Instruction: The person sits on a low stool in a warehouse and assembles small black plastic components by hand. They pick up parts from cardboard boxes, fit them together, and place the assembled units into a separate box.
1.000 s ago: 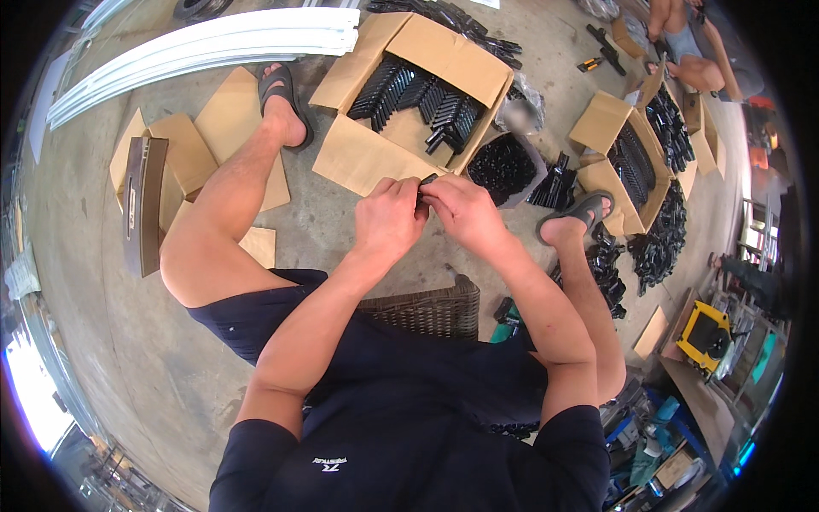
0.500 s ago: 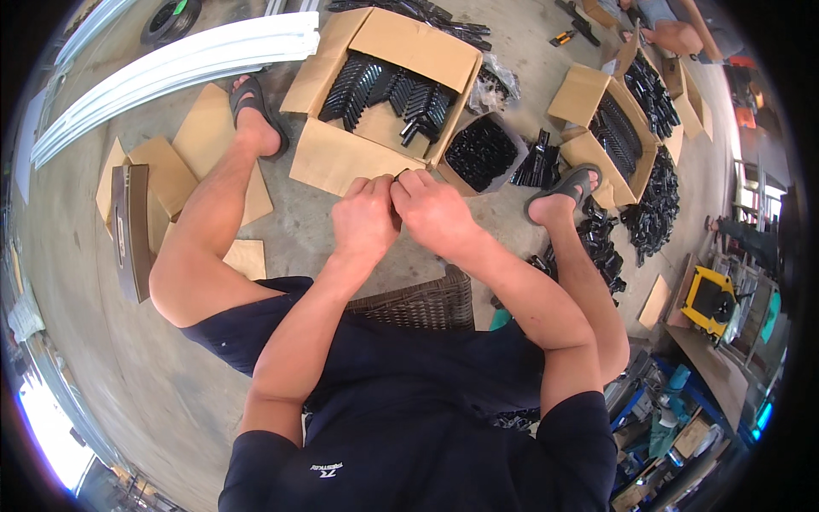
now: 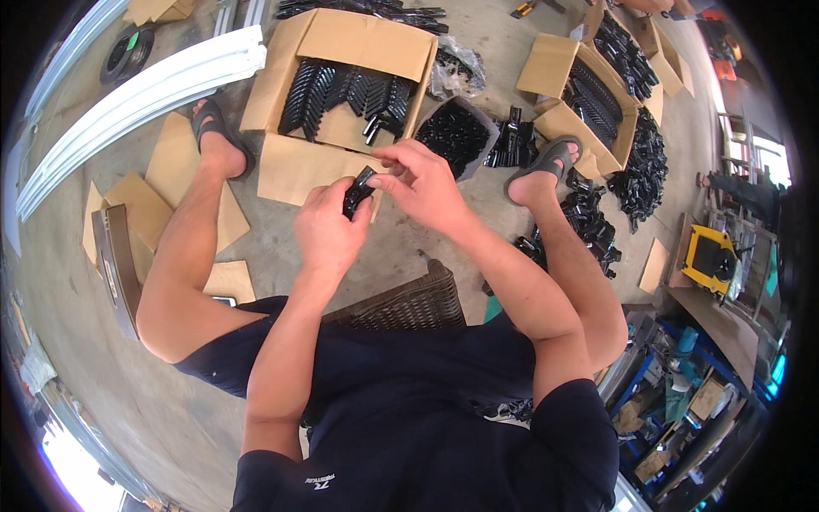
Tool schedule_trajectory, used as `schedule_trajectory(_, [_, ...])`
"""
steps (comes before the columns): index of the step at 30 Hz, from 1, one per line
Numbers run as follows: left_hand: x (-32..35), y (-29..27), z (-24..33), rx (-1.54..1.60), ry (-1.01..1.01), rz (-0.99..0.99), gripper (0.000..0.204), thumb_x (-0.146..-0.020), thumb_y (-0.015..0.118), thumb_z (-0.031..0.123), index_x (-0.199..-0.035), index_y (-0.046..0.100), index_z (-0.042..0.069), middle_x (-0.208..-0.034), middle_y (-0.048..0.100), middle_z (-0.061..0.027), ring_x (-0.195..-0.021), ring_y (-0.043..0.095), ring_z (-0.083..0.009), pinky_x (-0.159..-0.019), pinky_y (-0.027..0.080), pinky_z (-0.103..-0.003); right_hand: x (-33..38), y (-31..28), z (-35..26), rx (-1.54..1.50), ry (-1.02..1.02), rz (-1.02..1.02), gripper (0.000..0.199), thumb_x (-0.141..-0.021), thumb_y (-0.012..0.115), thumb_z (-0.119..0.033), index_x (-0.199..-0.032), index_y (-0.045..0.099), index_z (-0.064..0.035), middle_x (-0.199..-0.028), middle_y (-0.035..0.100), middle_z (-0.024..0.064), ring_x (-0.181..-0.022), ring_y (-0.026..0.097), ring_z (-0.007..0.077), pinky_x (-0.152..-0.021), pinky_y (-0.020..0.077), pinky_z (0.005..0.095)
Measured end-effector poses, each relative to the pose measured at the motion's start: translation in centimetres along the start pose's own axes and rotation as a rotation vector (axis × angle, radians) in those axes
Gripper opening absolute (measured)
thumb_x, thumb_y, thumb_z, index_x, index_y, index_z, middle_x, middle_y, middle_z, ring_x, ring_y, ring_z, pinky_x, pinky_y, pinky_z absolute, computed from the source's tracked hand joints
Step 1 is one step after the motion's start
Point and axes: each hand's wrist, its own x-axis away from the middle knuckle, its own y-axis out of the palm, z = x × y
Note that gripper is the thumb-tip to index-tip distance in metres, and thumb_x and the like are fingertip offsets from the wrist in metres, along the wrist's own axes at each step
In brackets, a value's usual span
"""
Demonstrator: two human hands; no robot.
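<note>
My left hand (image 3: 328, 226) is closed around a short, glossy black plastic piece (image 3: 359, 193), whose upper end sticks out past the fingers. Close beside that end is my right hand (image 3: 424, 183), thumb and fingers apart; whether the thumb tip touches the piece I cannot tell. Just beyond both hands stands an open cardboard box (image 3: 358, 38) holding rows of long black angled pieces (image 3: 345, 94). To its right, a smaller open box (image 3: 482, 126) is full of small black parts (image 3: 452, 141).
A clear plastic bag (image 3: 456, 68) and loose black pieces (image 3: 512, 141) lie near the boxes. Another cardboard box (image 3: 546, 64) and heaps of black parts (image 3: 640, 175) are at the right. Long white profiles (image 3: 145, 111) stretch across the upper left. A wicker seat (image 3: 401, 303) shows between my legs.
My hands were together at the piece; now the right has drawn apart with its fingers opened, and the left holds the piece, now plainly visible. The whole view has shifted slightly.
</note>
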Motion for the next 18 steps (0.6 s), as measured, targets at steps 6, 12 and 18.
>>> schedule_trajectory(6, [-0.2, -0.8, 0.4, 0.569, -0.340, -0.280, 0.029, -0.092, 0.074, 0.001, -0.121, 0.070, -0.003, -0.101, 0.075, -0.0042, -0.084, 0.065, -0.0062, -0.071, 0.053, -0.023, 0.4, -0.6, 1.9, -0.876, 0.364, -0.383, 0.045, -0.094, 0.074, -0.005, -0.137, 0.061, -0.0023, -0.106, 0.070, 0.0033, -0.088, 0.065, 0.0092, -0.068, 0.0567, 0.0269])
schedule_trajectory(12, [-1.0, -1.7, 0.9, 0.669, -0.367, -0.227, 0.035, -0.093, 0.072, -0.003, -0.127, 0.063, -0.004, -0.110, 0.073, -0.0074, -0.093, 0.065, -0.0084, -0.083, 0.053, -0.023, 0.1, 1.2, 2.4, -0.970, 0.374, -0.315, 0.037, -0.095, 0.073, -0.005, -0.131, 0.063, -0.0006, -0.096, 0.067, 0.0006, -0.080, 0.064, 0.0076, -0.066, 0.0555, 0.0239])
schedule_trajectory(18, [-1.1, -1.4, 0.5, 0.668, -0.307, -0.163, 0.028, -0.091, 0.075, -0.002, -0.116, 0.062, -0.002, -0.110, 0.072, -0.0100, -0.097, 0.067, -0.0104, -0.085, 0.054, -0.025, -0.5, 1.1, 2.7, -0.972, 0.377, -0.273, 0.036, -0.096, 0.072, -0.003, -0.130, 0.064, 0.0000, -0.093, 0.066, 0.0006, -0.077, 0.062, 0.0069, -0.066, 0.0561, 0.0250])
